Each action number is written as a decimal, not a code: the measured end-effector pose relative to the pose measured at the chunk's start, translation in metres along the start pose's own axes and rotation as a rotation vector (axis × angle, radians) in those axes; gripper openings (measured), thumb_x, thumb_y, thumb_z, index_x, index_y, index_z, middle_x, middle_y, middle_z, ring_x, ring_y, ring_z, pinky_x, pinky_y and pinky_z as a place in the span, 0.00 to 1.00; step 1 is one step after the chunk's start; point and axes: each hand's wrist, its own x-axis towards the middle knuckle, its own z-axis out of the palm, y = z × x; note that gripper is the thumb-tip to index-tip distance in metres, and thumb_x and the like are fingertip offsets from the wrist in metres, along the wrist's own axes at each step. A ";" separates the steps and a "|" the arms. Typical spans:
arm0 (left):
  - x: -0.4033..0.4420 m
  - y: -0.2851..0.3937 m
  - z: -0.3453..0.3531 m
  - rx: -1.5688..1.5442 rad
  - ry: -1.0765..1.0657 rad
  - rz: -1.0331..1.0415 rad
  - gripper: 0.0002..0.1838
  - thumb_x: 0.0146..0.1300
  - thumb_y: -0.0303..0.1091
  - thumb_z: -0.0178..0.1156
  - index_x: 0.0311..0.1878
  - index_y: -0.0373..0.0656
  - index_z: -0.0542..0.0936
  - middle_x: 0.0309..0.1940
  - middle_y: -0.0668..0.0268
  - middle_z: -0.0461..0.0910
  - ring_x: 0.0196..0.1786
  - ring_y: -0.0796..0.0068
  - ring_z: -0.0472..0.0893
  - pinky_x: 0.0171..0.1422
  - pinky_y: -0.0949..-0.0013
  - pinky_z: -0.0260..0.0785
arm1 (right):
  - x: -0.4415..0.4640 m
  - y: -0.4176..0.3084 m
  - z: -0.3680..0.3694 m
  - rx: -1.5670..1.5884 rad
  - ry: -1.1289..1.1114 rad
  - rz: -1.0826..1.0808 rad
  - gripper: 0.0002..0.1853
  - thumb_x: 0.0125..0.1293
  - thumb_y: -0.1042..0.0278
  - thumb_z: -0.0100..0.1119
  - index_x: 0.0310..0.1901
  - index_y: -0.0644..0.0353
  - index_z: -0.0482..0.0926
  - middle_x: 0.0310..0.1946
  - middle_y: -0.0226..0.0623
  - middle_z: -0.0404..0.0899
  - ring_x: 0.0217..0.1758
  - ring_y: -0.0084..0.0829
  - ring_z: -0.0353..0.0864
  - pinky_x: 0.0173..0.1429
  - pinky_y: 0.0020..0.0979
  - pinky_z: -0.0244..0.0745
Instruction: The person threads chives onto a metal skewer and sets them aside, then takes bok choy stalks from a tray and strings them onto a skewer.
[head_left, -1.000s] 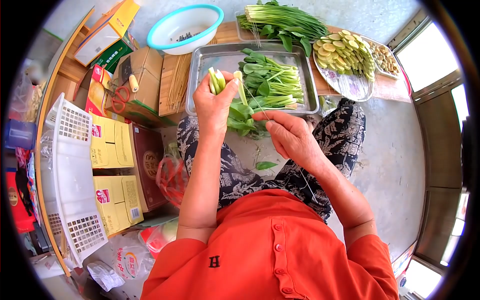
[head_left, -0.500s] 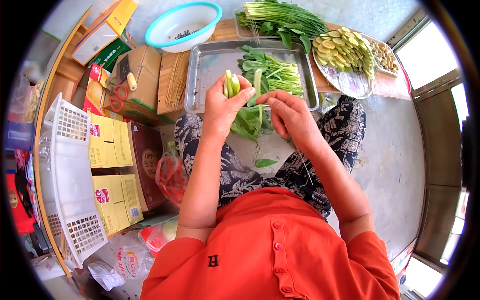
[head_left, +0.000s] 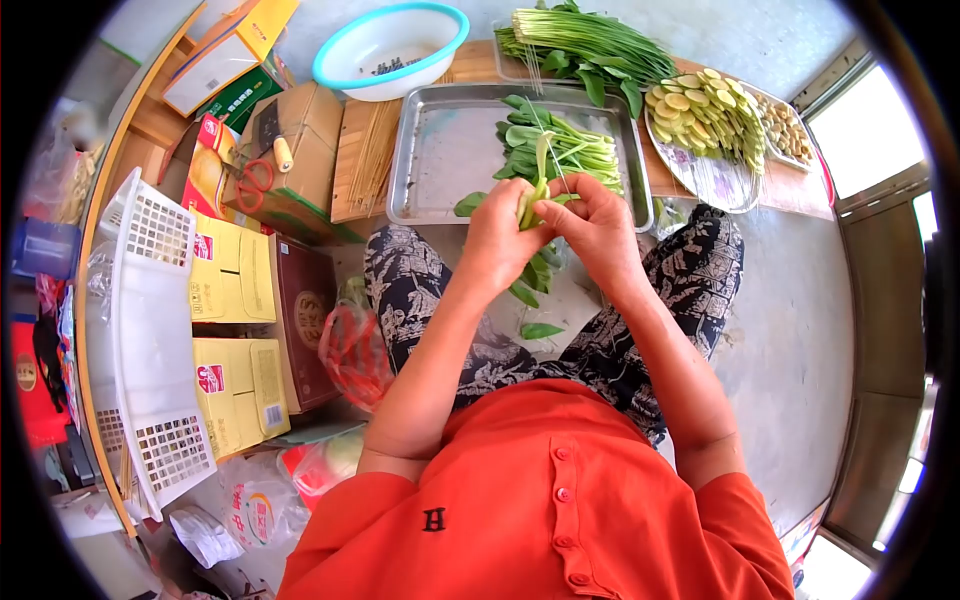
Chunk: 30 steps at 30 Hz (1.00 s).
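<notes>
My left hand (head_left: 503, 236) is closed round a few leafy green stalks (head_left: 543, 180) in front of the metal tray's near edge. Their pale ends point up and their leaves hang below my fingers. My right hand (head_left: 598, 226) touches the stalks from the right, thumb and fingers pinched together, with a thin skewer or string near the fingertips. Just beyond, the metal tray (head_left: 440, 150) bears a heap of leafy greens (head_left: 575, 145) on its right side. A loose leaf (head_left: 541, 330) lies on the floor between the knees.
Behind the tray stand a blue-rimmed basin (head_left: 340, 75) and a bundle of long green stems (head_left: 600, 45). To the right are skewered slices (head_left: 705, 110) on a plate. Skewers (head_left: 372, 150), red scissors (head_left: 255, 185), boxes (head_left: 235, 270) and a white basket (head_left: 155, 340) are at the left.
Both hands have come together at the stalks, my left hand moving right and down. The view has shifted slightly, so the surroundings appear further right.
</notes>
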 end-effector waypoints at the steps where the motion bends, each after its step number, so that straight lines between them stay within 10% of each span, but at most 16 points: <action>1: -0.001 0.002 -0.001 0.038 -0.031 -0.015 0.18 0.55 0.28 0.70 0.48 0.37 0.76 0.35 0.68 0.79 0.38 0.81 0.76 0.44 0.73 0.71 | 0.000 0.001 0.000 0.002 -0.003 -0.005 0.10 0.62 0.69 0.65 0.43 0.61 0.78 0.18 0.22 0.75 0.23 0.11 0.67 0.26 0.19 0.61; 24: -0.007 -0.015 -0.014 -0.766 -0.029 -0.192 0.11 0.67 0.33 0.60 0.48 0.38 0.75 0.41 0.61 0.82 0.41 0.73 0.82 0.47 0.74 0.74 | 0.005 0.000 -0.010 0.007 0.030 -0.002 0.08 0.63 0.68 0.66 0.33 0.64 0.80 0.20 0.20 0.75 0.23 0.10 0.64 0.26 0.18 0.59; 30: -0.004 -0.018 -0.048 -0.590 0.246 -0.131 0.10 0.59 0.30 0.68 0.40 0.43 0.77 0.24 0.76 0.71 0.25 0.86 0.68 0.29 0.80 0.61 | 0.011 -0.003 -0.028 0.023 0.060 0.000 0.08 0.63 0.68 0.65 0.33 0.64 0.80 0.20 0.19 0.73 0.23 0.10 0.62 0.25 0.18 0.56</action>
